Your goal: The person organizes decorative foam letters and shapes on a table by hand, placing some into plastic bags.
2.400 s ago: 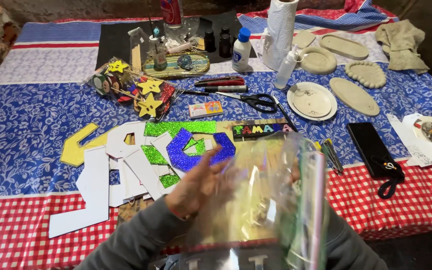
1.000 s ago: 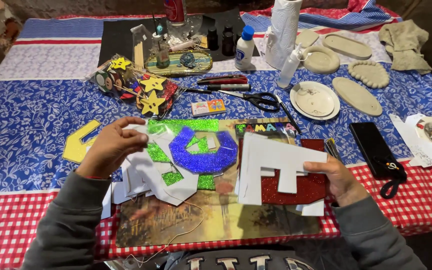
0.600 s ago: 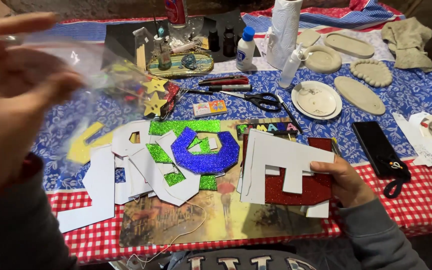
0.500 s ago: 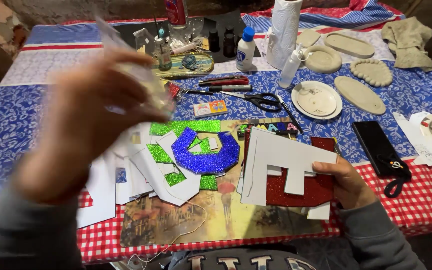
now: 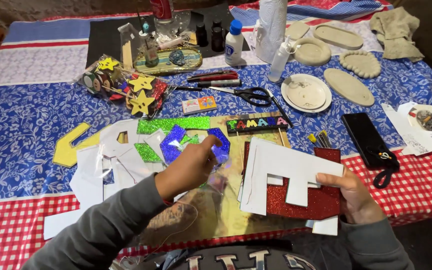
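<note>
The left hand pinches a clear wrapper over the blue letter on the table; the right hand grips white and red card letters; best to lift the wrapper slowly, keeping the stack level.

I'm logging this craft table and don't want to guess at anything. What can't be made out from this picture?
Head view only:
- Blue glitter shape: its lower part hidden by the left hand.
- What the left hand pinches: clear film, blurred, edges unclear.
- Red glitter sheet: mostly covered by the white card cutout held in the right hand.
- Paper roll: top cut off by the upper edge.
- Dish contents: too small.
</note>
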